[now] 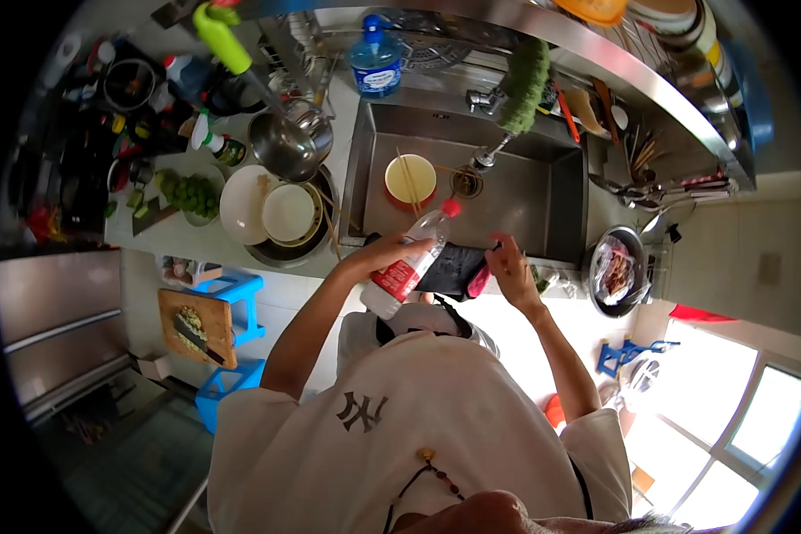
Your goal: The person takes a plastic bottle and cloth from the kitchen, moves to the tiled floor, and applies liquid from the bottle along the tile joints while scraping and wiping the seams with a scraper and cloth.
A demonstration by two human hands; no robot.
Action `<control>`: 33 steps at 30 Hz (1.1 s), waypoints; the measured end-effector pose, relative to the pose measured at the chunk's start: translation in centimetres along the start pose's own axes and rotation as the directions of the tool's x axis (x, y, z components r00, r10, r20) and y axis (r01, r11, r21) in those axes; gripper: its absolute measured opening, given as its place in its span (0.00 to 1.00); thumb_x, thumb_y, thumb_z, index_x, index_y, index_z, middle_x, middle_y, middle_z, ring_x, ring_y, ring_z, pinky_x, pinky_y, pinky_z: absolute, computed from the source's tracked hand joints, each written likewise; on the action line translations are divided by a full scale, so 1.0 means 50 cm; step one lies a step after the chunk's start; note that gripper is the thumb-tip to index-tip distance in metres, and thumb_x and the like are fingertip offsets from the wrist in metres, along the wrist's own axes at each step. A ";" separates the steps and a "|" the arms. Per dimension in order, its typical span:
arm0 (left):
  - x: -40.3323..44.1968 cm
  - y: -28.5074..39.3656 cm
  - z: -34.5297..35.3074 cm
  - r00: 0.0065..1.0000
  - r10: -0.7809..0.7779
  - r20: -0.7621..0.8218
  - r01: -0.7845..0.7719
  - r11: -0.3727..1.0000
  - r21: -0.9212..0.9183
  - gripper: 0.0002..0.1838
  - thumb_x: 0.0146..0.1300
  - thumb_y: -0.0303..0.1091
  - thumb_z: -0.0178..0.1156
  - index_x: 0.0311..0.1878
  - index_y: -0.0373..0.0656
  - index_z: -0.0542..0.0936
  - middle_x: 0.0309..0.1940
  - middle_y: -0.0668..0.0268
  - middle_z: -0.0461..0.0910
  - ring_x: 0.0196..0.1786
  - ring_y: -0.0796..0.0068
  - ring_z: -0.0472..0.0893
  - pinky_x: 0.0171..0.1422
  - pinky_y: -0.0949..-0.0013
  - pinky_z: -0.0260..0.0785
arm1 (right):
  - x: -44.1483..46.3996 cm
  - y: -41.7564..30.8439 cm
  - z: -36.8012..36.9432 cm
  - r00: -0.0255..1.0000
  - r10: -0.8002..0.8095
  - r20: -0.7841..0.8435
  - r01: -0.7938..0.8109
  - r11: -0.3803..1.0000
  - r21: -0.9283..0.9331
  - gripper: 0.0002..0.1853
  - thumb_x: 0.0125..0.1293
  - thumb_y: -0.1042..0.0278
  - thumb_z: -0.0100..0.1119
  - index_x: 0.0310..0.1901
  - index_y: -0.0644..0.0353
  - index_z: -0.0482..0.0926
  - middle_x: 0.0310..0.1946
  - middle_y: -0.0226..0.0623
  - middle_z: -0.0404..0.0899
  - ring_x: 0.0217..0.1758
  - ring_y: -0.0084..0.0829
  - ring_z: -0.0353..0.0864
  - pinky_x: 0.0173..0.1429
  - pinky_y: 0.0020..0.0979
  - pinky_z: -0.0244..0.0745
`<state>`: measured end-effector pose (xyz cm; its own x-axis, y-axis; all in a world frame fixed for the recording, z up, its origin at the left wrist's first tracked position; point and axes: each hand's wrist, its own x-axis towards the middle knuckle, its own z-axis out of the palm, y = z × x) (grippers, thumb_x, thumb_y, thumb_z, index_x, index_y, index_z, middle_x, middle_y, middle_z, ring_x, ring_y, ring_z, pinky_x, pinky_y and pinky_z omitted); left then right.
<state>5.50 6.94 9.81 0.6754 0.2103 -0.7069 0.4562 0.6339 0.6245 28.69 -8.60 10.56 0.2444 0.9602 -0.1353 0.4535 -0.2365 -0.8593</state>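
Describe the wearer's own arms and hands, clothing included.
Both the left hand and right hand are gloveless, and the forearms are bare. Loose, short off-white sleeves cover the upper arms, part of a T-shirt with a dark interlocking NY logo on the chest.

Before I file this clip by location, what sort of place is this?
Most likely a kitchen, perhaps a home one: there is a sink holding a bowl with chopsticks, and a cutting board bearing a knife.
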 end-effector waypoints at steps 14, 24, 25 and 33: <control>0.139 0.005 -0.006 0.931 -0.345 -0.116 0.364 0.892 0.268 0.28 0.58 0.58 0.63 0.42 0.38 0.76 0.26 0.64 0.80 0.22 0.76 0.81 0.27 0.73 0.75 | -0.202 0.197 0.121 0.985 0.150 -0.088 -0.149 0.989 0.015 0.10 0.63 0.73 0.56 0.47 0.62 0.74 0.23 0.45 0.77 0.30 0.48 0.80 0.36 0.40 0.72; 0.171 0.068 0.019 0.914 -0.350 -0.205 0.397 0.876 0.274 0.25 0.60 0.56 0.62 0.42 0.40 0.77 0.26 0.65 0.81 0.23 0.75 0.81 0.27 0.73 0.76 | -0.224 0.253 0.044 0.921 0.386 -0.050 -0.374 0.914 0.159 0.14 0.59 0.72 0.57 0.48 0.59 0.78 0.37 0.45 0.82 0.50 0.46 0.76 0.52 0.41 0.73; 0.173 0.069 0.013 0.911 -0.356 -0.210 0.403 0.880 0.253 0.25 0.60 0.56 0.62 0.42 0.40 0.77 0.26 0.64 0.81 0.23 0.75 0.82 0.27 0.72 0.76 | -0.223 0.253 0.034 0.915 0.402 -0.040 -0.391 0.905 0.166 0.14 0.60 0.72 0.57 0.48 0.59 0.78 0.37 0.45 0.82 0.49 0.45 0.77 0.51 0.41 0.74; 0.158 0.085 0.047 0.879 -0.464 -0.114 0.446 0.882 -0.150 0.33 0.62 0.64 0.55 0.48 0.37 0.75 0.29 0.57 0.83 0.27 0.66 0.84 0.29 0.66 0.80 | -0.237 0.306 0.025 0.912 0.392 -0.124 -0.369 0.913 0.171 0.09 0.65 0.68 0.54 0.46 0.57 0.77 0.35 0.47 0.80 0.40 0.49 0.81 0.45 0.44 0.75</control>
<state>14.11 9.55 7.66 0.3158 -0.0243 -0.9485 0.6172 0.7645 0.1859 31.67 -23.43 -1.59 0.5072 0.7641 -0.3987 0.1773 -0.5452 -0.8193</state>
